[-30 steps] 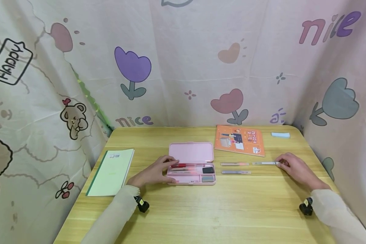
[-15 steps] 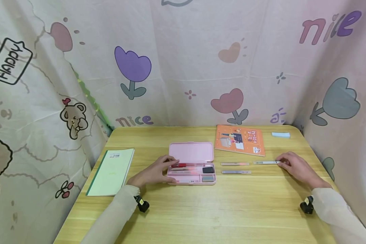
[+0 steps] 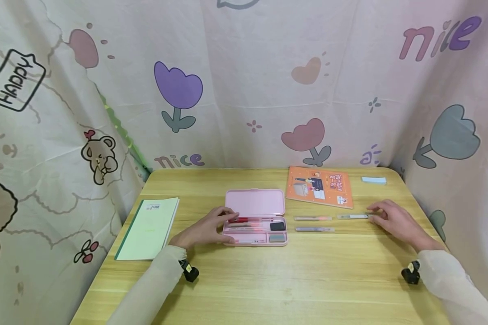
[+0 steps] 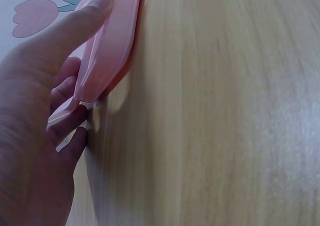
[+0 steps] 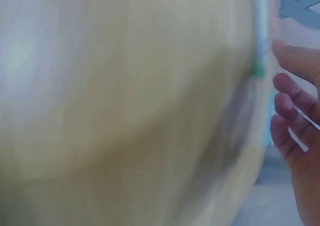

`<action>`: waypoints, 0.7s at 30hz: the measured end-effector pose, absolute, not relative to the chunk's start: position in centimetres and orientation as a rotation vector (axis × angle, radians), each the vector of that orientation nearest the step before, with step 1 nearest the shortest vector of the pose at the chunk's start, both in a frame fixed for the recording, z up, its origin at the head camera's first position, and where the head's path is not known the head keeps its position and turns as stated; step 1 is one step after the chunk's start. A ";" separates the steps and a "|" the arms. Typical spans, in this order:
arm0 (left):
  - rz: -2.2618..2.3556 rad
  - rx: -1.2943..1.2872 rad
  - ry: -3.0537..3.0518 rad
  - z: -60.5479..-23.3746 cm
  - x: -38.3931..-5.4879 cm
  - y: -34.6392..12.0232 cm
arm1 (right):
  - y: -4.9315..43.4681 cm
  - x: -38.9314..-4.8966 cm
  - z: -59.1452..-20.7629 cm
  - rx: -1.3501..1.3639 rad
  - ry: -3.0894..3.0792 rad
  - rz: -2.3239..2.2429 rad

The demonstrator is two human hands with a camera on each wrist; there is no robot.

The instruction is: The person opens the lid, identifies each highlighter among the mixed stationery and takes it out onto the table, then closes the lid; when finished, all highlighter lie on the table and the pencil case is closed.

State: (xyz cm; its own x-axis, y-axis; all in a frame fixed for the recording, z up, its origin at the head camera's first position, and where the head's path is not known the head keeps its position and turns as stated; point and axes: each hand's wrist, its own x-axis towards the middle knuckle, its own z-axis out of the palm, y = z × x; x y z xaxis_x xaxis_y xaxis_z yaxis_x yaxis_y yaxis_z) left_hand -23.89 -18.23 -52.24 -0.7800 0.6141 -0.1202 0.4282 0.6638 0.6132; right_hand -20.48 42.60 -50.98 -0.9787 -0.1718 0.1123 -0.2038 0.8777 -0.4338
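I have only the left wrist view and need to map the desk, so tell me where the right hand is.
Observer: The right hand is by the right end of a white pen.
Operator: Now tell me what lies just right of the case.
Observer: Two more pens, one in front of the other.
Operator: Name what's behind those.
Observer: An orange book, lying flat.

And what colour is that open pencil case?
The pencil case is pink, inside and out; the head view shows it best.
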 end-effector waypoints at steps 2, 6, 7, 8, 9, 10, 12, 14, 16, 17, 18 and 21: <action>0.827 0.829 2.562 -52.3 -23.9 -18.2 | 41.7 -20.4 -50.2 0.319 -2.918 0.708; 0.829 0.822 2.560 -52.3 -23.9 -18.1 | 37.9 -20.6 -48.2 0.390 -2.821 0.733; 0.828 0.821 2.560 -52.3 -23.9 -18.1 | 36.8 -20.7 -47.8 0.410 -2.808 0.735; 0.827 0.818 2.561 -52.2 -23.9 -18.1 | 35.5 -20.8 -47.4 0.432 -2.801 0.741; 0.826 0.815 2.560 -52.2 -23.8 -18.1 | 34.2 -20.9 -47.1 0.455 -2.801 0.755; 0.826 0.813 2.560 -52.2 -23.8 -18.1 | 33.0 -21.1 -46.9 0.481 -2.803 0.773; 0.824 0.808 2.559 -52.2 -23.8 -18.1 | 30.4 -21.2 -46.8 0.537 -2.817 0.814; 0.820 0.805 2.561 -52.2 -23.8 -18.1 | 27.9 -21.4 -46.9 0.604 -2.828 0.862; 0.822 0.804 2.561 -52.2 -23.8 -18.1 | 25.4 -21.4 -47.2 0.658 -2.843 0.914; 0.823 0.804 2.561 -52.3 -23.8 -18.1 | 24.2 -21.3 -47.4 0.684 -2.846 0.935; 0.824 0.805 2.561 -52.3 -23.8 -18.2 | 23.1 -21.3 -47.6 0.709 -2.849 0.953; 0.829 0.807 2.560 -52.4 -23.8 -18.2 | 20.1 -21.3 -48.3 0.806 -2.848 0.983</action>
State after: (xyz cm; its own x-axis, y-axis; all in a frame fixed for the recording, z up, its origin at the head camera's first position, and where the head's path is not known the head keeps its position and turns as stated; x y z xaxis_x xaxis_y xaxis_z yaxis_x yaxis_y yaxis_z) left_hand -23.85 -18.21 -52.35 -0.7846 0.6057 -0.1324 0.4131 0.6700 0.6168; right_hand -21.26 20.05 -48.34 -0.8662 -0.4648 0.1834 -0.4789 0.6678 -0.5698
